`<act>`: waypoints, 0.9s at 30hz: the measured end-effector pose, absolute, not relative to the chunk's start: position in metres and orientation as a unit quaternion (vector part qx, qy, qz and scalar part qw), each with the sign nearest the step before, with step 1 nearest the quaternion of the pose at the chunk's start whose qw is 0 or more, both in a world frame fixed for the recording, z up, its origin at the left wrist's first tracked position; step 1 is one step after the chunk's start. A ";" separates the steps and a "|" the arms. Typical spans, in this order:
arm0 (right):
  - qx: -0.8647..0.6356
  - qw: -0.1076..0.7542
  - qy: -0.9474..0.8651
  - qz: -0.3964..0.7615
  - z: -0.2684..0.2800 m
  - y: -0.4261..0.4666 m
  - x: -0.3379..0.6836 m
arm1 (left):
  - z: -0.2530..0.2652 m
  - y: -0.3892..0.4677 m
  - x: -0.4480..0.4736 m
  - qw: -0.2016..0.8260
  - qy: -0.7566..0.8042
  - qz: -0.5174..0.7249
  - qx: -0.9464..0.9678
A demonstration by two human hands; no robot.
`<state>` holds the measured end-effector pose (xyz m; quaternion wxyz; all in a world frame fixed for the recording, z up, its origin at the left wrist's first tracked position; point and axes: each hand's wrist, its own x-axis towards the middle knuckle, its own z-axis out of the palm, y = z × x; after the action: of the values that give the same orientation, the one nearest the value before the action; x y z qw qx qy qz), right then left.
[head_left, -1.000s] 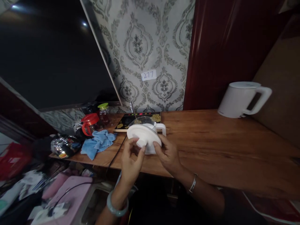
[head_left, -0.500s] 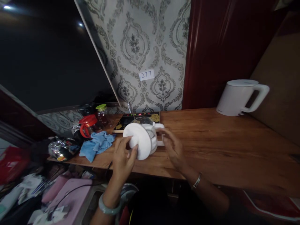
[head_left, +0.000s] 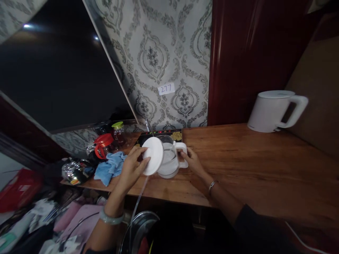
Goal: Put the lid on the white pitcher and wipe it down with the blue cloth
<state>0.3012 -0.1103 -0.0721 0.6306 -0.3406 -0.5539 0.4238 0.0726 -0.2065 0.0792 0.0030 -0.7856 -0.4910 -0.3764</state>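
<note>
Left hand [head_left: 132, 165] pinched a tilted white lid [head_left: 154, 155], left edge partly covered; right hand [head_left: 194, 163] curled round the handle [head_left: 181, 145] of a clear jug [head_left: 169, 166], grip partly hidden; jug was near the front of the table [head_left: 227, 165], left side behind the lid, stove [head_left: 176, 136] partly hidden beyond.

Place read as a home. Damask-patterned wallpaper [head_left: 153, 58] covered the wall beside a large dark television-like screen [head_left: 66, 77]; a wooden counter [head_left: 227, 169] carried a white kettle [head_left: 268, 112], a flat cooktop [head_left: 176, 135], a blue cloth [head_left: 109, 167]. Household clutter [head_left: 45, 211] crowded below left.
</note>
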 end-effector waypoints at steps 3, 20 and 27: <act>-0.330 0.641 -0.539 0.435 -0.072 -0.111 0.296 | 0.085 -0.200 0.071 -0.009 -0.481 -0.352 -0.803; -0.336 0.681 -0.488 0.430 -0.071 -0.134 0.326 | 0.106 -0.153 0.093 -0.036 -0.426 -0.226 -0.875; -0.339 0.687 -0.484 0.422 -0.078 -0.133 0.332 | 0.107 -0.129 0.114 -0.035 -0.404 -0.177 -0.897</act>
<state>0.3321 -0.1329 -0.0784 0.6871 -0.3395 -0.4842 0.4221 0.1143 -0.1295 0.1071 -0.0350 -0.8967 -0.4042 -0.1768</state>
